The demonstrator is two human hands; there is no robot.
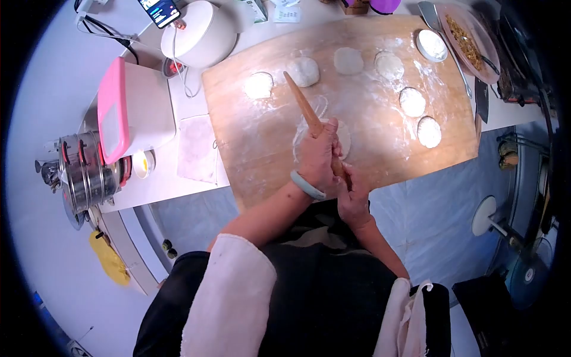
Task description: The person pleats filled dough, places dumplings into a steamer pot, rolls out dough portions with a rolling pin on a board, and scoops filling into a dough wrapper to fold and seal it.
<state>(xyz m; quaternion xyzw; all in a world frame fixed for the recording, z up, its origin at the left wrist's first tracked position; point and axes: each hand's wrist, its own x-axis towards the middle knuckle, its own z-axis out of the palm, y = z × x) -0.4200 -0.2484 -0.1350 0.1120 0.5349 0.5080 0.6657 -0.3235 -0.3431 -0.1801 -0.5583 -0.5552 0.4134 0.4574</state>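
Note:
A tapered wooden rolling pin (303, 104) is held at a slant above the board, its thin end pointing up and left. My left hand (319, 153), with a pale bracelet at the wrist, wraps round its middle. Closer to my body, my right hand (354, 193) grips the lower end. Under the hands lies a flattened dough round (344, 135), partly hidden by my left hand. More floured dough pieces sit on the wooden board (262, 157): one at the left (259, 86), another beside it (303, 71), and several toward the right, including a dough piece (429, 132) near the edge.
At the board's top right stand a small bowl of flour (432, 46) and a large bowl of chopped filling (467, 44). A knife (482, 104) lies beyond the right edge. To the left are a pink-lidded container (143, 110), a cloth (197, 147) and a phone (159, 11).

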